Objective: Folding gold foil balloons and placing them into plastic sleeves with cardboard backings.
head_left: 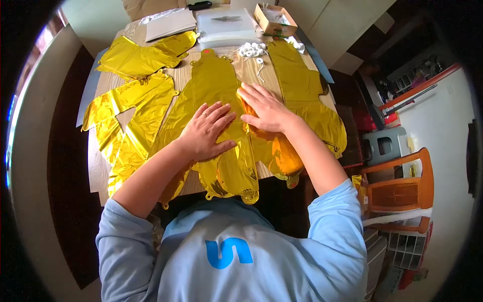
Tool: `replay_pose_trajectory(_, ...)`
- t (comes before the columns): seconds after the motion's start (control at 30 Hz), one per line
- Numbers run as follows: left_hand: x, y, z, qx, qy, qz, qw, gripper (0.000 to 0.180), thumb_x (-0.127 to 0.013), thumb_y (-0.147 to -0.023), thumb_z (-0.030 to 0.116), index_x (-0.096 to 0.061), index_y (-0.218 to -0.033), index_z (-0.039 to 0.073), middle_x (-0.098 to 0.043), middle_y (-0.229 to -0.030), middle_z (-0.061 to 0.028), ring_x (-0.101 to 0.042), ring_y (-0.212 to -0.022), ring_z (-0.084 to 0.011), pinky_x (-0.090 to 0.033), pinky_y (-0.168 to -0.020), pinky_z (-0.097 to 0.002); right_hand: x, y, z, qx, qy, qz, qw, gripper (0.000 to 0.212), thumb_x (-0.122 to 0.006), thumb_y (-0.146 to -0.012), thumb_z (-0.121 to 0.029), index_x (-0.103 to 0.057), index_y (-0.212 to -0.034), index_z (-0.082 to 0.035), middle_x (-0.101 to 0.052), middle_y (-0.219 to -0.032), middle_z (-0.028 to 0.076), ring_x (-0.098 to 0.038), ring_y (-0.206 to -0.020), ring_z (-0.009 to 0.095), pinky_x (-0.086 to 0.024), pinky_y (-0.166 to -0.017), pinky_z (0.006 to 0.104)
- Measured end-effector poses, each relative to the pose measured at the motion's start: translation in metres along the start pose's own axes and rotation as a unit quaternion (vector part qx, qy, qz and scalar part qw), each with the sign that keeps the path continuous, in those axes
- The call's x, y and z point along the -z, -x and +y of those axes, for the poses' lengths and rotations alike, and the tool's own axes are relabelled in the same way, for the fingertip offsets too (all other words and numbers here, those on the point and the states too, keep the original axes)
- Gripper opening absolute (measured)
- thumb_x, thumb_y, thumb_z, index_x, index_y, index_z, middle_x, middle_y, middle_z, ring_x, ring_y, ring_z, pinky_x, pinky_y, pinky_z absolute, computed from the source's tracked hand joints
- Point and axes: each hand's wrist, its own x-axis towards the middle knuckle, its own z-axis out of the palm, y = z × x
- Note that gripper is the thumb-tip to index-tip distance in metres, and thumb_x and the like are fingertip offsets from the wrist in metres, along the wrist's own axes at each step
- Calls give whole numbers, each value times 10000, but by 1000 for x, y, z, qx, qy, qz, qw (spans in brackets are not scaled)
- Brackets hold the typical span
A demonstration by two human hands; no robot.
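Note:
A flat gold foil balloon (214, 75) lies lengthwise on the wooden table in front of me, its lower end reaching the near edge. My left hand (207, 130) rests palm down on its middle, fingers stretched out. Beside it, my right hand (265, 108) lies on the balloon's right edge with fingers extended and close together. Under that hand the foil is creased and shows orange reflections; what is beneath the palm is hidden. More flat foil balloons lie around: a crumpled one (133, 113) at left, another (141, 55) behind it, and one (302, 95) at right.
At the table's far side are cardboard sheets (171, 26), a stack of clear plastic bags (226, 25) and an open box (275, 21). Small white rolls (251, 49) with a loose strand sit nearer. A wooden chair (395, 194) and a grey stool (385, 143) stand at right.

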Motion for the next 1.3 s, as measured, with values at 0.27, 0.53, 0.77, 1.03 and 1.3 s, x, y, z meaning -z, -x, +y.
replay_pose_trajectory(0.27,2,4,2,17,12,-3,1000,764,-613,-919,557,-447,-1506,97,-417,-1559,-174,-327,-1483,-379,-223,-1221,-554,60,152,-64,-375,-51,99,920,533,-586,-989,-499,-663,-720,-45,-683,-744,126,-651,-630,304,-485,-609,433)
replay_pose_trajectory(0.53,3,2,2,15,39,6,999,773,-652,-889,533,-460,-1492,89,-427,-1555,-171,-332,-1483,-372,-220,-1223,-548,-17,209,-69,-461,-419,214,753,398,-743,-932,-291,-584,-740,20,-608,-675,13,-489,-628,73,-417,-573,310)
replay_pose_trajectory(0.77,3,1,1,13,39,11,999,766,-658,-888,523,-469,-1474,68,-423,-1562,-158,-330,-1487,-355,-213,-1235,-524,41,150,-128,-245,-284,263,889,245,-734,-884,-80,-568,-721,-5,-645,-738,69,-627,-687,132,-474,-620,307)
replay_pose_trajectory(1.03,-30,14,-41,-108,-9,53,993,822,-693,-731,242,-433,-1445,-72,-301,-1623,-189,-152,-1564,-299,-74,-1283,-469,21,81,-139,115,-373,76,917,133,-739,-895,-171,-702,-925,-47,-724,-1085,94,-685,-1061,277,-441,-1071,516)
replay_pose_trajectory(1.3,-19,11,-30,-83,13,28,996,768,-680,-702,117,-453,-1401,-109,-310,-1616,-187,-184,-1553,-312,-111,-1278,-482,-11,56,-42,-31,-101,128,986,440,-547,-1038,-297,-572,-1392,-36,-519,-1496,159,-435,-1423,324,-312,-1190,465)
